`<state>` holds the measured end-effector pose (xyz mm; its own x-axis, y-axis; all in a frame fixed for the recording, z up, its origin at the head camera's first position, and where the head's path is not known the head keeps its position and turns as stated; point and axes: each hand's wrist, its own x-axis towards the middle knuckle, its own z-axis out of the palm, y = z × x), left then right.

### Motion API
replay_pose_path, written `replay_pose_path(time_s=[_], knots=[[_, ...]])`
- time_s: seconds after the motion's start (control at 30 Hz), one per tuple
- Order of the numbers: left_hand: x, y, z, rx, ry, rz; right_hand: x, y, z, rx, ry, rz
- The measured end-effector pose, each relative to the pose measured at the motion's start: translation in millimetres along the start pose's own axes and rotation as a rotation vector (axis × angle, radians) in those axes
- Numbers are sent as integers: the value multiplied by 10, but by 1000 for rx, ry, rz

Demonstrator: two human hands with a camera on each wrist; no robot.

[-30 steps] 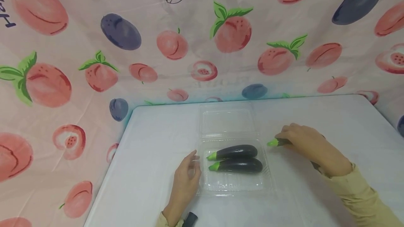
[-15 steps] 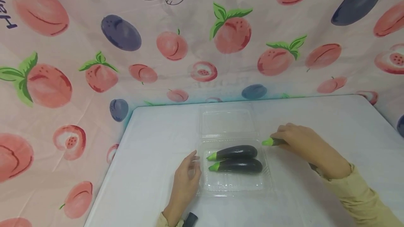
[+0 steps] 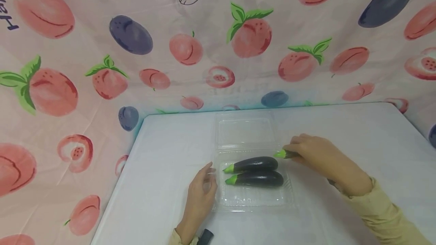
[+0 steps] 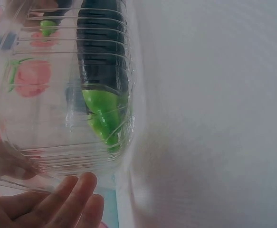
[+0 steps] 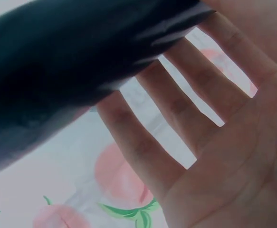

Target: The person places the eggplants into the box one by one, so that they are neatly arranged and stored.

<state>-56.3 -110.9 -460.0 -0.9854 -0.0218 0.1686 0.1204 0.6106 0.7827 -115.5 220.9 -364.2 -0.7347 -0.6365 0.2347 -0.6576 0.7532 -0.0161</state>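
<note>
Two dark eggplants, an upper one (image 3: 256, 163) and a lower one (image 3: 259, 179), lie side by side in a clear plastic clamshell container (image 3: 252, 201), green stems pointing left. My right hand (image 3: 315, 152) holds a third eggplant (image 3: 289, 154) at the container's upper right, its green stem tip over the container's edge. Most of this eggplant (image 5: 76, 66) is hidden by the hand in the head view; the right wrist view shows the fingers laid along it. My left hand (image 3: 201, 192) rests at the container's left rim, fingers (image 4: 71, 202) extended beside the plastic wall.
The container's lid (image 3: 246, 129) lies folded back toward the far edge of the white table (image 3: 170, 143). A fruit-patterned cloth (image 3: 204, 18) hangs behind and to the left of the table. A dark object (image 3: 206, 236) sits by the left wrist.
My right hand has moved left with its eggplant, bringing the stem from beside the container to over its right edge. The left hand and the two eggplants in the container have stayed put.
</note>
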Motion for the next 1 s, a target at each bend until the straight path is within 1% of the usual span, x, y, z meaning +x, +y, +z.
replay_pose_path(time_s=[0.1,0.2,0.53,0.77,1.0], knots=[[2,-4,3,-1,0,1,23,-38,-1,9,30,-28],[4,-7,4,-4,0,2,49,-76,1,17,36,-37],[7,-7,0,-4,2,14,138,-201,-6,19,12,-47],[6,7,-1,2,-5,-5,182,-287,-39,14,8,-68],[7,-2,0,5,-5,7,223,-355,-49,10,-32,-62]])
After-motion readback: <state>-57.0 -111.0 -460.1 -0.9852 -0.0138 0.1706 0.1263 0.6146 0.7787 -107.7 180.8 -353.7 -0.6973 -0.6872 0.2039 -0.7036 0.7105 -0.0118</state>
